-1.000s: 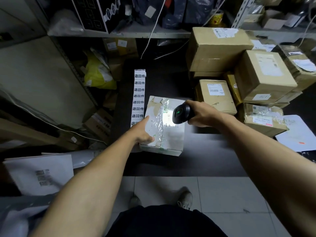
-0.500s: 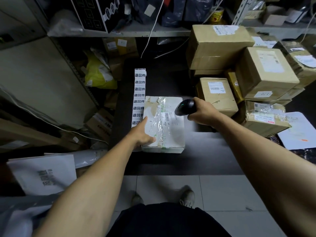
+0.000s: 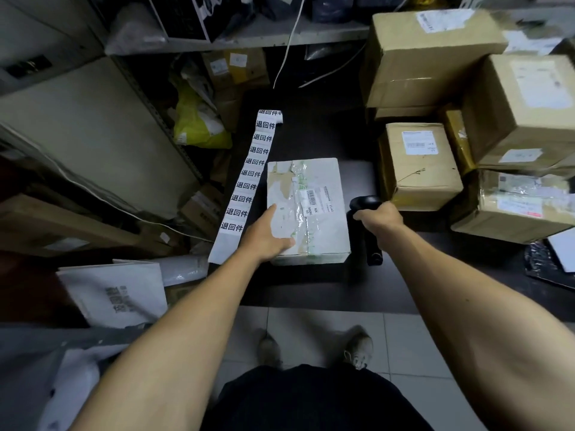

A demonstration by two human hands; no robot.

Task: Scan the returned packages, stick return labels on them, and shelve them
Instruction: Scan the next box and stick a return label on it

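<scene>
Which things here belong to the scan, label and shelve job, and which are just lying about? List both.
In the job:
white taped package, under the left hand
black scanner, gripped by the right hand
strip of return labels
brown boxes stacked at right

Lying about:
yellow bag
white cable
white envelope, lower left
</scene>
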